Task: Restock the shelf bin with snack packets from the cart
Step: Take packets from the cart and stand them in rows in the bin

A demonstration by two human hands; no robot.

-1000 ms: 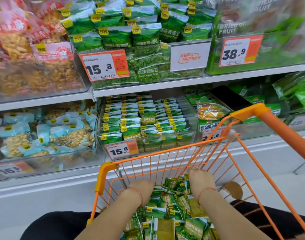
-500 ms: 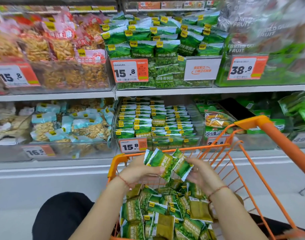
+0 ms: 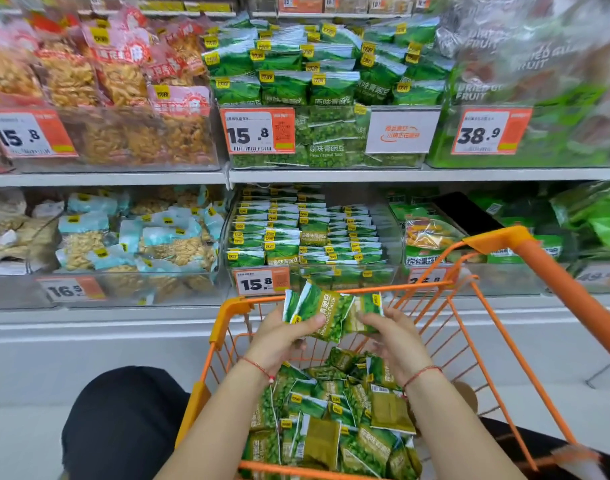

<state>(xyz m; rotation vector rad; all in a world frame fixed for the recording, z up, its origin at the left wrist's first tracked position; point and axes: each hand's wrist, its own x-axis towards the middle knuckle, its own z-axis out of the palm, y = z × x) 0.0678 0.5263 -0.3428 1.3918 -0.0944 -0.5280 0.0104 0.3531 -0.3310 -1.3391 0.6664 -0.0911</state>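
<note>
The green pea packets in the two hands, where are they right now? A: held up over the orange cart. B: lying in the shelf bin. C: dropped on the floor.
A: the left hand and right hand grip a bunch of green pea packets above the orange cart, short of the shelf bin.

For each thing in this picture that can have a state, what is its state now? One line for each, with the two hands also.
Left hand: grips a bunch of green pea packets above the cart.
Right hand: holds the same bunch from the other side.
Orange cart: still holds many loose packets.
Shelf bin behind the 15.8 tag: filled in neat rows, with a gap at its right side.
</note>
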